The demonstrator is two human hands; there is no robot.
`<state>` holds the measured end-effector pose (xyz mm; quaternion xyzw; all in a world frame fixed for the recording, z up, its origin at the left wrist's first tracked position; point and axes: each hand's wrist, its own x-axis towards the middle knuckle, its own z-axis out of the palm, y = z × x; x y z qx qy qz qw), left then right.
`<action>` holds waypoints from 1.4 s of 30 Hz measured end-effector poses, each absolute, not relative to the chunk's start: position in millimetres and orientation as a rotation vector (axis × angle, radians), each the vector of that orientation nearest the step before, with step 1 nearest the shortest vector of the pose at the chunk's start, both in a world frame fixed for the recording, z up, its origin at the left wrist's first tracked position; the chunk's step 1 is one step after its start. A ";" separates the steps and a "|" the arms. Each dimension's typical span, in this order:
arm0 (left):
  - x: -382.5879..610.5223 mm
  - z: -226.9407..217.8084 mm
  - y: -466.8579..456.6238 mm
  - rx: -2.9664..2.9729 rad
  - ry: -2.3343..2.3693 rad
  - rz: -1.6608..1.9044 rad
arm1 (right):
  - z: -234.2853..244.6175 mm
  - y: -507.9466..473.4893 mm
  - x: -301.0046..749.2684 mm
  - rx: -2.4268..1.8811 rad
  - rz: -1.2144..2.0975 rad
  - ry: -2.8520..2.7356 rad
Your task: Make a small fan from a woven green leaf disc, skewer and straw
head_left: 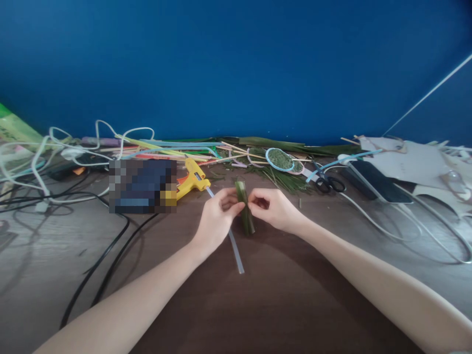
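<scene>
A short bundle of green leaf strips stands slightly tilted over the brown table, between my two hands. My left hand grips it from the left, thumb pressed against its side. From the right, my right hand pinches at the bundle's edge with thumb and forefinger, the other fingers curled in. Behind my left hand lies a yellow glue gun. A clear glue stick sticks out of its back and runs beneath my left hand.
Scissors and a phone with white cables lie at right. Round frames filled with green bits, sticks and cut leaves line the blue wall. Black cables cross the left side; a dark blurred object sits there.
</scene>
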<state>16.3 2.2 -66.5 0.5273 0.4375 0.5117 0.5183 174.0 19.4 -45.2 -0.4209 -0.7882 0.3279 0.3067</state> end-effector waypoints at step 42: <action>16.6 -61.8 -1.3 1.575 1.080 1.015 | -57.2 25.8 183.2 -1.026 1.054 -2.136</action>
